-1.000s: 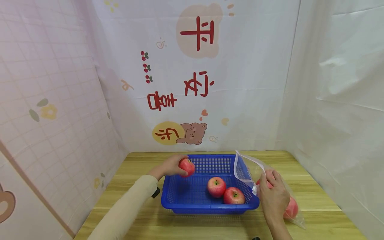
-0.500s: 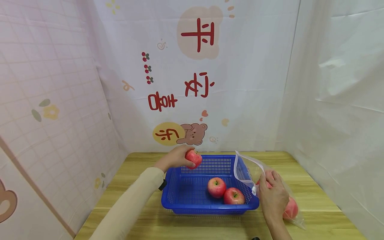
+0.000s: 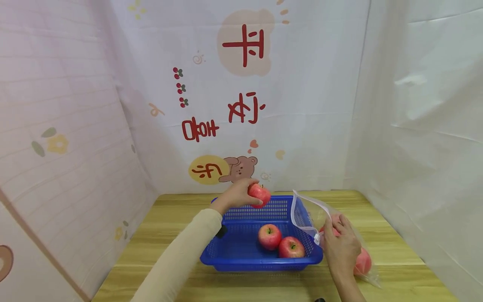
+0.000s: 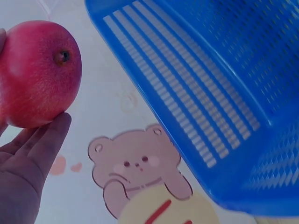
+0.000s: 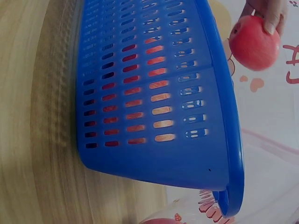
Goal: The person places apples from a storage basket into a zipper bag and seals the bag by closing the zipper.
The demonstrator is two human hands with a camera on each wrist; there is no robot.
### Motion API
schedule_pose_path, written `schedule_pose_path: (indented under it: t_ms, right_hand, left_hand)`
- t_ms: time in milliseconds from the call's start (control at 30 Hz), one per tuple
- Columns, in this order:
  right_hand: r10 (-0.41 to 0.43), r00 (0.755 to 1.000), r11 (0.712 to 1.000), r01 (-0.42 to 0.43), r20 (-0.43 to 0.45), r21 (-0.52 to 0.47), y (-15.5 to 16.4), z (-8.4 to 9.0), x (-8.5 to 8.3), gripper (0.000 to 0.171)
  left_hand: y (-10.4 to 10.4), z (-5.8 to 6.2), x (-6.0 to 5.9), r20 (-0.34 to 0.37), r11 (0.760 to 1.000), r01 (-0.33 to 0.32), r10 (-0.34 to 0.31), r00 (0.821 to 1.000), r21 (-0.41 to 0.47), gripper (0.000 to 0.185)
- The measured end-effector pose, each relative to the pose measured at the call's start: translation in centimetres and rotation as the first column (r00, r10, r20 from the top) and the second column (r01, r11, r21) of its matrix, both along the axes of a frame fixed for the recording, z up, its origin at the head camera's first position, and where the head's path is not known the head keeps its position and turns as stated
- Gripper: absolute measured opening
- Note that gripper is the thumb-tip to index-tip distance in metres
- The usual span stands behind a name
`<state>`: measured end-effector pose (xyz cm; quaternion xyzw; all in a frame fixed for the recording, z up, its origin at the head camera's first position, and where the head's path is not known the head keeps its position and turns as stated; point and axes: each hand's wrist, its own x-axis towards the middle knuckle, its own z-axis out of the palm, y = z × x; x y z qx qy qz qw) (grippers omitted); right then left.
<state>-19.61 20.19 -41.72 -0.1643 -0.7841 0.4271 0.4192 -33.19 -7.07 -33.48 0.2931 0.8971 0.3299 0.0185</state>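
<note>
My left hand (image 3: 238, 194) grips a red apple (image 3: 259, 196) above the back of a blue basket (image 3: 260, 261); the left wrist view shows the same apple (image 4: 39, 74) held between thumb and fingers. Two more apples, one (image 3: 269, 237) nearer the middle and one (image 3: 292, 248) at the front right, lie in the basket. At the right, my right hand (image 3: 342, 247) pinches the rim of a clear zip bag (image 3: 312, 209), whose mouth gapes toward the basket. Apples show through the bag, one (image 3: 363, 262) low down and others partly hidden behind the hand.
The basket stands on a wood-grain table (image 3: 400, 256), with the bag lying against its right side. A printed white curtain (image 3: 309, 105) rises behind the table. A small black object (image 3: 320, 300) shows at the front edge of the view.
My left hand has carried the apple up and to the right, from the basket's left side toward the bag's mouth. The right hand and bag have hardly moved.
</note>
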Motion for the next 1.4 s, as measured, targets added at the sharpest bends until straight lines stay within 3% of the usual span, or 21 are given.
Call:
schedule_pose_path:
  t_ms: [533, 767, 933, 1267, 1400]
  right_hand:
    - [-0.005, 1.0, 1.0, 0.005, -0.013, 0.001, 0.1, 0.2, 0.0, 0.036]
    - [-0.011, 1.0, 1.0, 0.011, -0.01, 0.001, 0.1, 0.3, 0.0, 0.036]
    - [0.001, 1.0, 1.0, -0.001, 0.0, -0.011, 0.1, 0.4, -0.1, 0.037]
    - [0.0, 1.0, 1.0, 0.0, -0.01, -0.005, -0.1, 0.4, 0.0, 0.034]
    - [-0.001, 1.0, 1.0, 0.001, -0.011, -0.002, -0.1, 0.4, 0.0, 0.033]
  left_hand:
    - [4.8, -0.8, 0.1, 0.108, 0.967, -0.139, 0.118, 0.987, 0.215, 0.072]
    - [6.5, -1.2, 0.8, 0.211, 0.936, -0.196, 0.137, 0.968, 0.291, 0.072]
    - [7.4, -2.0, 1.0, 0.244, 0.921, -0.207, 0.128, 0.961, 0.33, 0.072]
    - [9.4, -3.4, 1.6, 0.258, 0.925, -0.223, 0.144, 0.955, 0.309, 0.068]
    - [10.4, -3.8, 1.9, 0.287, 0.919, -0.245, 0.155, 0.945, 0.308, 0.065]
